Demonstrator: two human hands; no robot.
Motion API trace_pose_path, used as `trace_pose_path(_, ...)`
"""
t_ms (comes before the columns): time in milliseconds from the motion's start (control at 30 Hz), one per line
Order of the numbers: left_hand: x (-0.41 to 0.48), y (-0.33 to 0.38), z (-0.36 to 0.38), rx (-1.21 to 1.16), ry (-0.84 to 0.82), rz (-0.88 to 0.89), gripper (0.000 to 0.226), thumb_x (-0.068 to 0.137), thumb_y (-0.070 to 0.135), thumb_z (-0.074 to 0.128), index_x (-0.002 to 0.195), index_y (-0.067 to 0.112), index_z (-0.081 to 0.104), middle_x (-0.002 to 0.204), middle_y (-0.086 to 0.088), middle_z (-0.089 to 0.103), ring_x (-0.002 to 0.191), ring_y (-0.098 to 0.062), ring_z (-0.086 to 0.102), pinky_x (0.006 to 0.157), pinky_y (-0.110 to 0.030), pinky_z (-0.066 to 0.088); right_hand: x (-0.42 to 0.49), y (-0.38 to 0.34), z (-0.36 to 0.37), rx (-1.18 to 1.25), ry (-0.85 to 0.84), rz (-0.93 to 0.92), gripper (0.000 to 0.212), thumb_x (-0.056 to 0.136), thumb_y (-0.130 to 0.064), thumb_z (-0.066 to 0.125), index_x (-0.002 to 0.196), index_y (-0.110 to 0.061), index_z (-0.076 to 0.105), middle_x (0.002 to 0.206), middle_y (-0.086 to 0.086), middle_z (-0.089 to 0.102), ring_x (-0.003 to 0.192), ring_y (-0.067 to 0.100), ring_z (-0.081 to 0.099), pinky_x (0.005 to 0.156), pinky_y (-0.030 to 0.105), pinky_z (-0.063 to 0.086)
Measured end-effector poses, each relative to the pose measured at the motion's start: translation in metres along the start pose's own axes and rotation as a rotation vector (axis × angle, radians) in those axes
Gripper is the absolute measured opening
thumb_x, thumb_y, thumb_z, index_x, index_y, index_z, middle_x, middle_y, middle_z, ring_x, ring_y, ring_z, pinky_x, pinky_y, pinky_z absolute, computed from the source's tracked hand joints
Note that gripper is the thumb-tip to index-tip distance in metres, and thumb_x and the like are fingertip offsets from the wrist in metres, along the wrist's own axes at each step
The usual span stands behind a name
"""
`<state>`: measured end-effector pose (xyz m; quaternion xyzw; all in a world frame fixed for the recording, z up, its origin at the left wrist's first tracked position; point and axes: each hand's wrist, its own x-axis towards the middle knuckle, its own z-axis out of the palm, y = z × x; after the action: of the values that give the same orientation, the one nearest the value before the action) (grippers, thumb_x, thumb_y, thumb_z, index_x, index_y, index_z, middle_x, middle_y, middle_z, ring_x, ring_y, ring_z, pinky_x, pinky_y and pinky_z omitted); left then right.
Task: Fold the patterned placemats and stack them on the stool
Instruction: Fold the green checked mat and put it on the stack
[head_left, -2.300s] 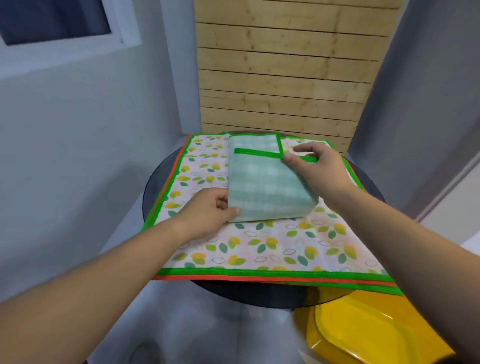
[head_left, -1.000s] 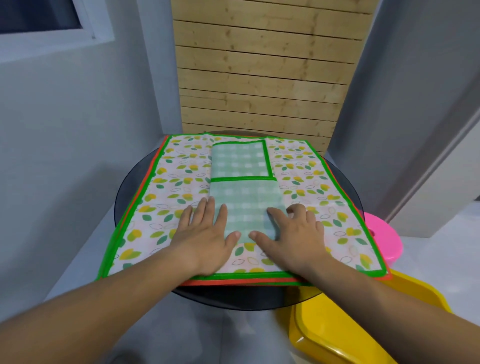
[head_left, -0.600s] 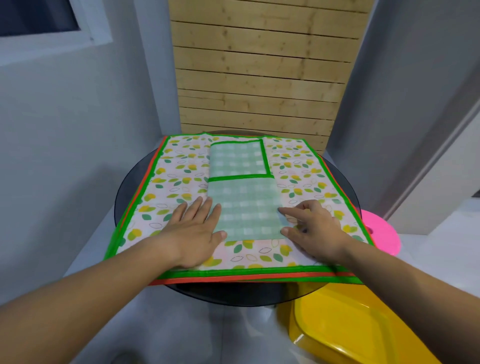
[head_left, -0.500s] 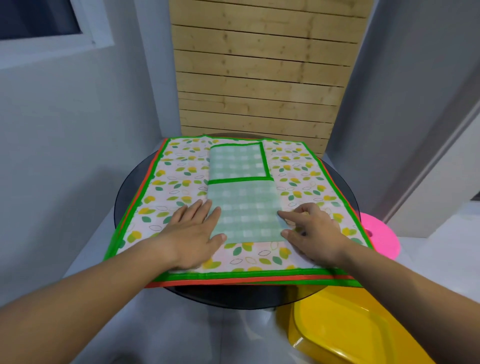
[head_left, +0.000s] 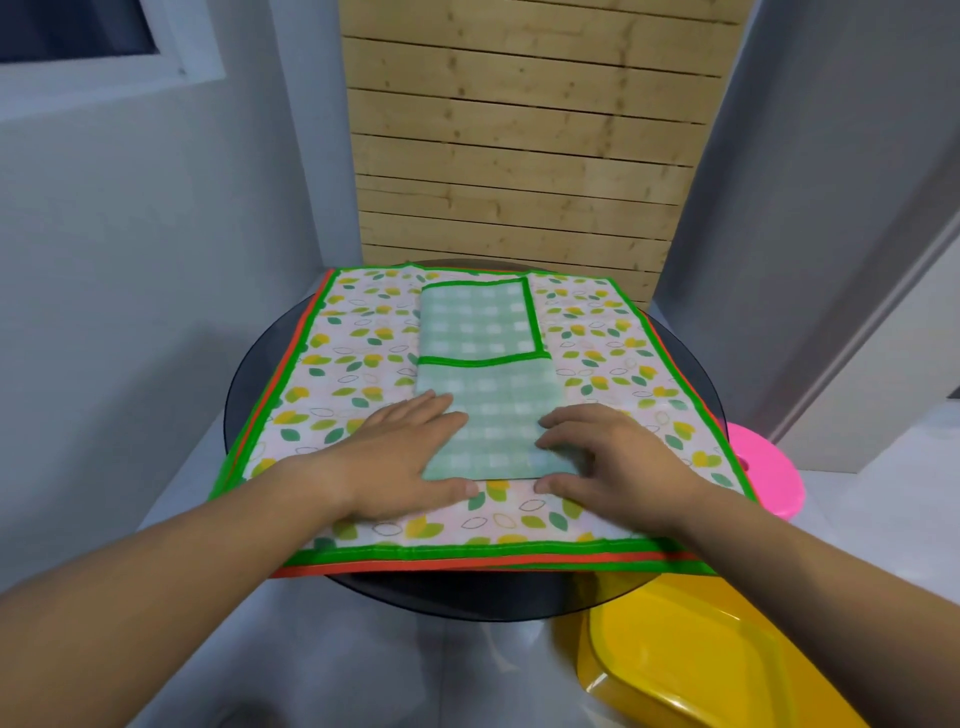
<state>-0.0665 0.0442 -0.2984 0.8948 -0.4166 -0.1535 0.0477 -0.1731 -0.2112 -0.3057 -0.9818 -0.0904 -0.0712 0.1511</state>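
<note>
Squarely across the round dark glass counter (head_left: 467, 592), leaf-print placemats (head_left: 613, 332) spread flat in a stack, green and orange hems showing one under the other along the 6 o'clock and 9 o'clock edges. On top, down the middle, a folded green-checked placemat (head_left: 488, 395), long side running 12 to 6, a green hem crossing it about halfway and turning up its 3 o'clock side toward 12.

Left hand (head_left: 400, 462) flat, fingers straight and together, laid over the folded mat's 7 o'clock corner, fingertips aimed toward 1 o'clock, thumb stretched along the near edge on the leaf print. Right hand (head_left: 618, 457) at the 5 o'clock corner, fingers arched, tips pressed down on the checked cloth, thumb tip on the leaf print just outside the near edge. Both hands resting on cloth, neither closed round it.

Past the counter's rim at 4 o'clock, lower down, a pink stool (head_left: 769, 478), partly hidden by the mats. At 5 o'clock, below the rim, a yellow plastic seat (head_left: 691, 670). Behind, at 12 o'clock, a pale wooden slat panel (head_left: 519, 156) between grey walls.
</note>
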Motion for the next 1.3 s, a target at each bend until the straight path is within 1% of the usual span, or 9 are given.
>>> trace_pose_path(200,-0.001,-0.006,-0.001,-0.057,0.002,0.008,0.103,0.079,0.084,0.047,0.159,0.037,0.003,0.166,0.014,-0.009,0.151,-0.005,-0.012,0.121,-0.031,-0.004,0.002,-0.002,-0.002,-0.165,0.106,-0.226,0.038,0.098,-0.045,0.051,0.101,-0.015,0.074,0.110,0.000,0.072,0.100,0.021,0.067,0.082,0.038,0.056)
trace_pose_path(367,-0.009,-0.007,-0.009,-0.135,0.090,0.019,0.116,0.068,0.082,0.065,0.158,0.039,0.007,0.164,0.016,0.014,0.150,-0.009,0.008,0.120,-0.029,0.011,0.001,-0.007,-0.009,-0.033,0.251,-0.196,0.035,0.100,-0.036,0.048,0.105,-0.012,0.073,0.108,0.000,0.072,0.097,0.017,0.067,0.083,0.031,0.055)
trace_pose_path(567,-0.016,-0.013,-0.022,-0.279,0.178,-0.019,0.084,0.073,0.066,0.075,0.146,0.051,0.036,0.136,0.015,0.042,0.133,-0.010,0.028,0.111,-0.025,0.025,-0.001,-0.022,-0.032,0.302,0.254,-0.027,0.025,0.099,-0.033,0.052,0.099,-0.020,0.072,0.090,-0.013,0.071,0.084,0.005,0.063,0.073,0.022,0.049)
trace_pose_path(767,-0.014,-0.012,-0.015,-0.525,0.272,0.003,0.035,0.096,0.035,0.064,0.130,0.038,0.062,0.124,0.019,0.066,0.115,-0.001,0.060,0.103,-0.029,0.048,0.003,-0.041,-0.049,0.606,0.339,0.077,0.024,0.089,-0.040,0.058,0.080,-0.021,0.069,0.074,-0.006,0.063,0.069,0.005,0.052,0.061,0.016,0.039)
trace_pose_path(867,-0.009,-0.011,-0.014,-0.684,0.302,-0.023,0.025,0.100,0.034,0.058,0.122,0.045,0.064,0.119,0.018,0.070,0.112,-0.007,0.064,0.100,-0.032,0.052,0.006,-0.036,-0.049,0.790,0.318,0.127,0.018,0.081,-0.030,0.072,0.095,-0.019,0.071,0.087,-0.009,0.070,0.078,0.001,0.062,0.067,0.012,0.046)
trace_pose_path(933,-0.006,-0.008,-0.017,-0.787,0.326,-0.014,0.026,0.101,0.027,0.057,0.111,0.050,0.061,0.107,0.030,0.069,0.105,0.006,0.063,0.093,-0.019,0.049,0.006,-0.026,-0.045,0.845,0.222,0.170,0.039,0.076,-0.034,0.079,0.111,-0.022,0.067,0.099,-0.005,0.072,0.084,0.004,0.068,0.070,0.017,0.052)
trace_pose_path(1067,0.005,-0.006,-0.018,-0.875,0.352,-0.051,0.014,0.103,0.026,0.053,0.104,0.036,0.063,0.076,0.030,0.068,0.070,0.007,0.063,0.072,-0.022,0.047,0.009,-0.013,-0.030,0.806,0.068,0.228,0.040,0.085,-0.044,0.071,0.122,-0.030,0.062,0.110,-0.002,0.073,0.100,0.018,0.069,0.076,0.032,0.056)
trace_pose_path(1167,0.010,-0.011,-0.017,-0.901,0.389,-0.092,0.015,0.102,0.028,0.055,0.106,0.022,0.068,0.071,0.015,0.068,0.060,-0.006,0.059,0.064,-0.030,0.047,0.018,-0.008,-0.020,0.786,0.050,0.362,0.034,0.095,-0.039,0.063,0.126,-0.025,0.061,0.100,0.018,0.070,0.075,0.032,0.066,0.066,0.049,0.056)
trace_pose_path(1300,0.015,-0.012,-0.015,-0.911,0.399,-0.141,0.015,0.096,0.019,0.065,0.110,0.024,0.069,0.072,0.009,0.072,0.055,-0.001,0.057,0.064,-0.026,0.046,0.025,-0.005,-0.013,0.663,0.114,0.463,0.021,0.098,-0.027,0.058,0.119,-0.023,0.058,0.079,-0.002,0.067,0.048,0.007,0.056,0.043,0.025,0.046)
